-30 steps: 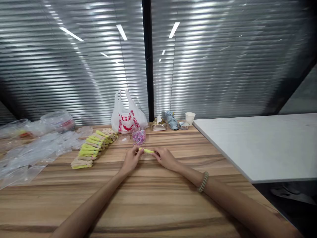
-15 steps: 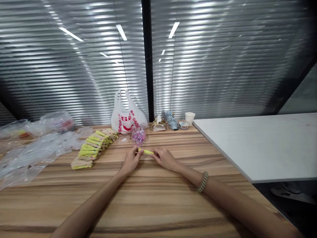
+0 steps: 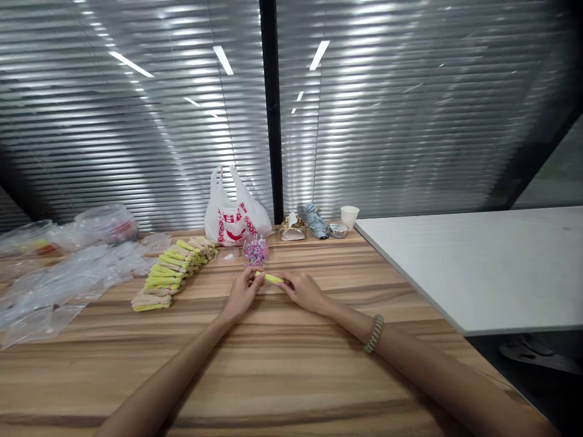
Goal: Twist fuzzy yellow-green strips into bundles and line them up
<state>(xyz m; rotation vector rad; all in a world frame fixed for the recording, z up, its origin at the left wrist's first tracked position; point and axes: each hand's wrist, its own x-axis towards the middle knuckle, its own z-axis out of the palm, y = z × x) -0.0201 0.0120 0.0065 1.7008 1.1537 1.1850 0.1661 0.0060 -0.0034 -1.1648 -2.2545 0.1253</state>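
Wood-grain tbl [image 3: 273, 364], lt/dk brown stripes. Far L: clear plastic bags [image 3: 86, 270], flat, overlapping, w/ puffy plastic pile [image 3: 107, 223] behind, contents unclear. Next R: yellow/beige bundles [image 3: 166, 276], slanted row. Then clear lid [image 3: 228, 255], flat, just beside clear tub [image 3: 255, 250] w/ pink/purple bits. White carrier bag [image 3: 237, 221] upright behind both. Back edge, going R: gold pack [image 3: 293, 228] w/ white tissue poking out, gray-blue packet [image 3: 315, 221], sm. round tin [image 3: 337, 230], paper cup [image 3: 349, 216], upright, all close tog.
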